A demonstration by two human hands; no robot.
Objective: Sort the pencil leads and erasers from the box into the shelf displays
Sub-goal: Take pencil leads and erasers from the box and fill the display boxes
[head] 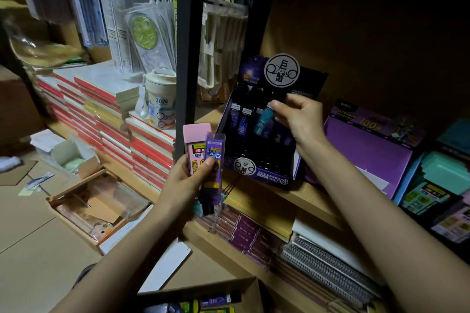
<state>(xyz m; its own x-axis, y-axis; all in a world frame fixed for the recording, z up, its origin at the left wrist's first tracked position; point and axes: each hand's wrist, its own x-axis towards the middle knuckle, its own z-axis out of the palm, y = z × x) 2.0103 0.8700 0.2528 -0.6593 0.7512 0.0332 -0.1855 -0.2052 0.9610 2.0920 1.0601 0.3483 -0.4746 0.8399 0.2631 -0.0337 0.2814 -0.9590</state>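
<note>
Left hand (pixel 187 180), lower centre: grips pink lead pack (pixel 194 145) with "2B" label and purple lead pack (pixel 215 155) in clear sleeve. Right hand (pixel 298 119), centre: pinches teal lead tube (pixel 262 121) in dark purple display box (pixel 256 168) on shelf (pixel 287 201). Cardboard box (pixel 203 290) at bottom edge.

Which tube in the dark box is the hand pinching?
The teal tube, under the right hand. It is the only blue-green one in the display box; the tubes beside it are dark blue.
</note>
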